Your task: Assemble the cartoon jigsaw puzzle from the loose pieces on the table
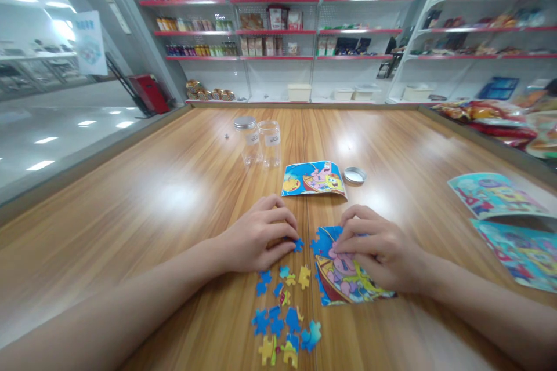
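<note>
My left hand (267, 235) rests on the table, its thumb and fingers closed on a small blue jigsaw puzzle piece (298, 244). Just right of that piece is the partly joined jigsaw puzzle (335, 278), which shows a pink figure in a boat on blue. My right hand (374, 243) lies over its upper right part with fingers stretched and bent downward, covering some of the picture. Several loose pieces (275, 323), blue and yellow, are scattered nearer to me, below my left hand. Beyond both hands lies a printed reference picture (315, 178) with a similar scene.
Behind the picture stand a lidded clear jar (250, 142) and an open clear jar (270, 145). A silver lid (355, 174) lies right of the picture. Two more printed sheets (500, 194) are at the right. Stocked shelves (278, 32) line the far wall.
</note>
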`<state>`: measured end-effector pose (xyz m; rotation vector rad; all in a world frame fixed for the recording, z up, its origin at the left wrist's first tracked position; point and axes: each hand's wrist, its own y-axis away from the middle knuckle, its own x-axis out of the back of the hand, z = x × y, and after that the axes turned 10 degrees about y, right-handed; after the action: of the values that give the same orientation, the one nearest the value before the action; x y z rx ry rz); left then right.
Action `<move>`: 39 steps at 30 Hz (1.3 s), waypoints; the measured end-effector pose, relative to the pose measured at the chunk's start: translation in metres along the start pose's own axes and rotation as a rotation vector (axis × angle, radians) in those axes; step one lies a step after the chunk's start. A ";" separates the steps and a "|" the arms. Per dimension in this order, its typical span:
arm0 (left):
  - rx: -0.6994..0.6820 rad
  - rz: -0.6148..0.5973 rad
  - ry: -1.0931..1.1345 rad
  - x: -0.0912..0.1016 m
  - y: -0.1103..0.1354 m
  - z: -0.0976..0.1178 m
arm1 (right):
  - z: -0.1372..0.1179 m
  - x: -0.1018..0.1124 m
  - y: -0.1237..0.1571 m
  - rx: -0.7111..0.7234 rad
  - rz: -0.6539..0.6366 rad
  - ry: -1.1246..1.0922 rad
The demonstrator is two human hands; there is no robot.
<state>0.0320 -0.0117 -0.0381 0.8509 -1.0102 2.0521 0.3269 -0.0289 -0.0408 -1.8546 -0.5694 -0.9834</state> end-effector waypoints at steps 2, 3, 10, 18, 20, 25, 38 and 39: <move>0.015 -0.003 0.005 0.000 -0.001 0.000 | -0.001 -0.001 -0.001 0.016 0.006 -0.015; 0.028 -0.005 0.006 0.000 -0.001 -0.001 | -0.001 -0.001 -0.001 0.017 0.003 -0.020; 0.052 -0.011 0.014 0.000 0.001 -0.006 | 0.001 -0.004 0.002 -0.009 -0.033 -0.020; 0.058 0.039 -0.006 -0.001 -0.001 -0.009 | -0.002 -0.006 0.004 -0.025 -0.020 0.003; 0.058 0.046 0.001 -0.002 -0.001 -0.009 | -0.004 -0.006 0.004 -0.034 -0.029 0.014; 0.072 0.047 0.014 -0.004 -0.003 -0.009 | -0.008 -0.005 0.003 -0.058 -0.059 0.032; 0.042 0.096 -0.035 -0.009 -0.004 -0.010 | -0.014 -0.004 0.002 -0.058 -0.130 0.048; 0.036 0.122 -0.038 -0.008 -0.004 -0.010 | -0.014 -0.004 0.003 -0.057 -0.128 0.048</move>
<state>0.0374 -0.0040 -0.0478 0.8684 -1.0726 2.1692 0.3211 -0.0423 -0.0420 -1.8577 -0.6434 -1.1357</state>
